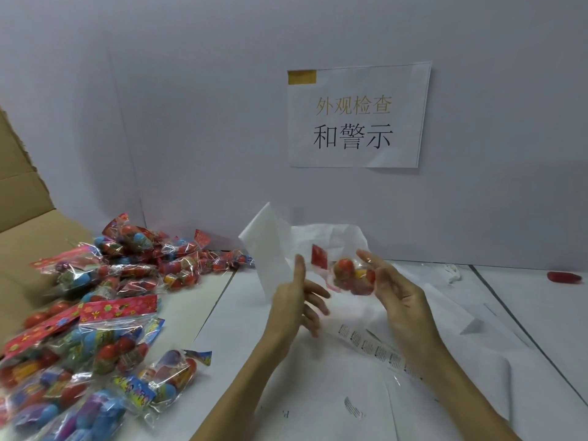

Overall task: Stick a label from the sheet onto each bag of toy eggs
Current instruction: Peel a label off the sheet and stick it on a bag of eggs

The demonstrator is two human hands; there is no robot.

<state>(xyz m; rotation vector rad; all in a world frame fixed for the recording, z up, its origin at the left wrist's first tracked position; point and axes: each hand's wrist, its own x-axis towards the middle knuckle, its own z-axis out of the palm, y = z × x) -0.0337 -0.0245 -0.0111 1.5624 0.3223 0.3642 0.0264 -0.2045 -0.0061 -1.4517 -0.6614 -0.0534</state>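
A clear bag of toy eggs (349, 275) with a red header card is up in the air between my two hands. My right hand (397, 297) pinches its right edge between thumb and fingertips, though blur hides the exact grip. My left hand (294, 302) is raised just left of the bag with its fingers straight and thumb up, holding nothing. A clear label sheet (380, 349) carrying a row of small printed labels lies on the table under my right forearm. One loose label strip (353, 407) lies nearer me.
A large pile of bagged toy eggs (105, 300) covers the table's left side, beside an open cardboard box (28, 218). Crumpled white backing paper (270, 246) stands behind my hands. A small red object (561, 277) lies far right. A paper sign (356, 116) hangs on the wall.
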